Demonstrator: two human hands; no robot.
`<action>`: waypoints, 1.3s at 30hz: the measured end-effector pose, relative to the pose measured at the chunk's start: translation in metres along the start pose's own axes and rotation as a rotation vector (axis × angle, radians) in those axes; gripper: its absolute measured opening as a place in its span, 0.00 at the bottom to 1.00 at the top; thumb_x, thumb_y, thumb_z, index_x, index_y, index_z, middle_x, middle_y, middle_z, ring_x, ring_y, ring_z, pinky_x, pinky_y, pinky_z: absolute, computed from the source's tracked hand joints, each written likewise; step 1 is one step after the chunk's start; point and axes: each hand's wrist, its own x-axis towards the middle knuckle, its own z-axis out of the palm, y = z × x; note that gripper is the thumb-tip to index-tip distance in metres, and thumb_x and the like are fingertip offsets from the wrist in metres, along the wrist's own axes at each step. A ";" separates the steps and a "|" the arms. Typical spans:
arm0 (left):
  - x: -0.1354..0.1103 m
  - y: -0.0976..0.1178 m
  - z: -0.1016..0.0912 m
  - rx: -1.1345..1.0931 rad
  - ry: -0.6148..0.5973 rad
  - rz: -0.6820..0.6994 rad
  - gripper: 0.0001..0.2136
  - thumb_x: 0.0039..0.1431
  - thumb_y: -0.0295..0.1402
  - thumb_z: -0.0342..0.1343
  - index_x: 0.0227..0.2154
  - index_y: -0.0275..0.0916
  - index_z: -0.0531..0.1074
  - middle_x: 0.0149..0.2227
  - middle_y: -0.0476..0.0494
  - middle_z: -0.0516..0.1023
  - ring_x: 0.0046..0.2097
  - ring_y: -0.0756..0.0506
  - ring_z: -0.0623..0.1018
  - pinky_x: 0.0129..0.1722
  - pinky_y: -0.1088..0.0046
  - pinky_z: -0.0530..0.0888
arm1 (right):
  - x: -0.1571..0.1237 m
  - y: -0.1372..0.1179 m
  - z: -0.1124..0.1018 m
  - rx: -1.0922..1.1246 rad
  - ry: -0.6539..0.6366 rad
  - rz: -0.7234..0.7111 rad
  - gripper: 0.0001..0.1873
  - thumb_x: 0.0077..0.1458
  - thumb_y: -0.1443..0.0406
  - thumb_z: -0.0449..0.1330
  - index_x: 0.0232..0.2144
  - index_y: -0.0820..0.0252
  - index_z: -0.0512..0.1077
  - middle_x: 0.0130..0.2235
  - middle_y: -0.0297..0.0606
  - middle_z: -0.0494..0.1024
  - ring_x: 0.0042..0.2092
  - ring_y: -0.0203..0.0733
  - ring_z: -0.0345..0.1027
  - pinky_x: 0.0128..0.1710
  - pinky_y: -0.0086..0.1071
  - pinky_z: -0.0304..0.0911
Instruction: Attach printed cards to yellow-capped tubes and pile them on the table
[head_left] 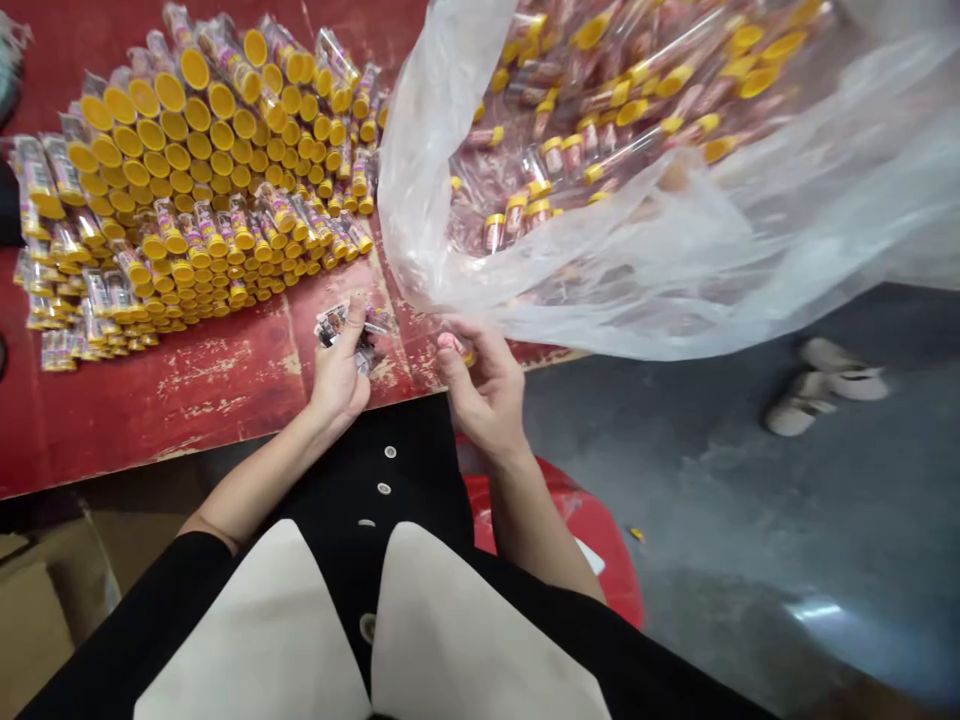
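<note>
My left hand point(339, 372) rests at the table's front edge, pinching a small bunch of printed packets point(345, 330) between thumb and fingers. My right hand point(480, 385) sits just to its right, its fingertips closed on a small yellow-capped plastic tube point(468, 357), mostly hidden by the fingers. Beyond both hands, a large pile of clear tubes with yellow caps point(187, 180) lies stacked in rows on the worn red table point(202, 390). To the right, a clear plastic bag point(660, 260) holds many similar tubes.
A pair of pale slippers point(825, 385) lies on the grey concrete floor point(675, 480) to the right. A red plastic stool or tub point(570, 530) stands below the table edge near my knees, and cardboard point(37, 620) lies at the lower left.
</note>
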 end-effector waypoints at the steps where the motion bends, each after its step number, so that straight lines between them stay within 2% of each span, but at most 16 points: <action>1: 0.000 0.000 0.000 0.001 -0.010 -0.017 0.20 0.39 0.36 0.76 0.26 0.35 0.70 0.22 0.57 0.73 0.21 0.58 0.70 0.21 0.81 0.65 | -0.003 -0.002 -0.002 -0.036 0.028 -0.053 0.15 0.63 0.59 0.59 0.51 0.55 0.72 0.49 0.41 0.75 0.51 0.40 0.71 0.52 0.36 0.70; 6: 0.001 -0.006 -0.001 0.057 -0.090 -0.040 0.21 0.37 0.38 0.77 0.26 0.35 0.71 0.22 0.56 0.72 0.22 0.57 0.70 0.21 0.81 0.66 | -0.002 -0.005 -0.006 -0.203 0.037 -0.271 0.14 0.58 0.65 0.64 0.48 0.56 0.73 0.43 0.40 0.76 0.47 0.42 0.72 0.50 0.39 0.70; 10: 0.000 -0.005 -0.006 0.139 -0.140 -0.037 0.22 0.35 0.41 0.77 0.27 0.35 0.72 0.24 0.55 0.73 0.23 0.56 0.71 0.22 0.80 0.69 | 0.001 -0.007 -0.010 -0.390 0.102 -0.472 0.21 0.55 0.71 0.67 0.51 0.53 0.76 0.42 0.40 0.77 0.44 0.41 0.74 0.45 0.38 0.72; 13: -0.003 -0.003 -0.008 0.190 -0.135 -0.055 0.22 0.36 0.42 0.76 0.28 0.35 0.73 0.26 0.53 0.75 0.25 0.55 0.74 0.24 0.79 0.71 | -0.002 -0.010 -0.011 -0.413 0.141 -0.543 0.27 0.53 0.73 0.67 0.54 0.48 0.75 0.42 0.39 0.77 0.43 0.40 0.74 0.42 0.37 0.73; 18: -0.009 -0.002 -0.008 0.209 -0.126 -0.009 0.22 0.36 0.43 0.76 0.28 0.35 0.74 0.27 0.53 0.76 0.27 0.54 0.76 0.31 0.78 0.76 | -0.008 -0.012 -0.008 -0.287 0.086 -0.456 0.28 0.52 0.71 0.68 0.55 0.45 0.75 0.42 0.38 0.78 0.43 0.40 0.76 0.42 0.37 0.75; 22: -0.007 -0.001 -0.010 0.230 -0.121 -0.018 0.23 0.35 0.44 0.76 0.29 0.35 0.74 0.27 0.52 0.77 0.27 0.54 0.76 0.31 0.77 0.78 | -0.008 -0.009 -0.005 -0.320 0.188 -0.454 0.27 0.52 0.72 0.68 0.54 0.48 0.76 0.43 0.39 0.79 0.44 0.41 0.77 0.44 0.37 0.75; 25: -0.006 -0.001 -0.012 0.231 -0.110 -0.014 0.23 0.35 0.44 0.76 0.30 0.35 0.75 0.27 0.52 0.77 0.27 0.54 0.76 0.32 0.77 0.78 | -0.009 -0.008 -0.004 -0.338 0.154 -0.430 0.27 0.53 0.74 0.67 0.54 0.49 0.76 0.44 0.40 0.79 0.45 0.41 0.76 0.44 0.37 0.75; 28: -0.006 -0.003 -0.013 0.200 -0.141 -0.002 0.21 0.37 0.43 0.76 0.29 0.35 0.75 0.27 0.53 0.77 0.28 0.54 0.76 0.32 0.77 0.78 | -0.012 -0.007 -0.003 -0.354 0.106 -0.407 0.29 0.54 0.74 0.65 0.57 0.49 0.74 0.47 0.42 0.79 0.47 0.43 0.76 0.47 0.39 0.75; 31: -0.007 -0.003 -0.014 0.177 -0.207 0.012 0.21 0.37 0.40 0.76 0.32 0.36 0.76 0.30 0.51 0.79 0.31 0.52 0.79 0.32 0.77 0.78 | -0.016 -0.007 -0.002 -0.317 0.175 -0.362 0.27 0.55 0.70 0.65 0.57 0.49 0.74 0.47 0.41 0.81 0.48 0.45 0.77 0.50 0.42 0.75; 32: -0.007 -0.003 -0.014 0.180 -0.225 0.016 0.21 0.38 0.39 0.76 0.33 0.36 0.76 0.32 0.50 0.80 0.32 0.51 0.80 0.33 0.77 0.78 | -0.017 -0.008 -0.001 -0.283 0.163 -0.330 0.25 0.57 0.68 0.65 0.57 0.49 0.74 0.48 0.41 0.81 0.50 0.46 0.77 0.51 0.43 0.75; 36: -0.006 0.002 -0.018 0.193 -0.277 0.016 0.22 0.39 0.42 0.76 0.34 0.37 0.76 0.33 0.45 0.82 0.33 0.49 0.81 0.31 0.78 0.77 | -0.018 -0.012 0.000 -0.120 -0.080 -0.186 0.24 0.64 0.65 0.56 0.61 0.48 0.69 0.57 0.42 0.77 0.59 0.49 0.72 0.59 0.50 0.71; 39: -0.007 0.006 -0.021 0.223 -0.340 -0.014 0.24 0.37 0.43 0.76 0.37 0.38 0.77 0.34 0.45 0.83 0.32 0.49 0.81 0.26 0.80 0.74 | -0.017 -0.014 0.004 -0.054 -0.063 -0.144 0.25 0.63 0.66 0.58 0.61 0.46 0.70 0.57 0.41 0.76 0.58 0.48 0.73 0.56 0.47 0.74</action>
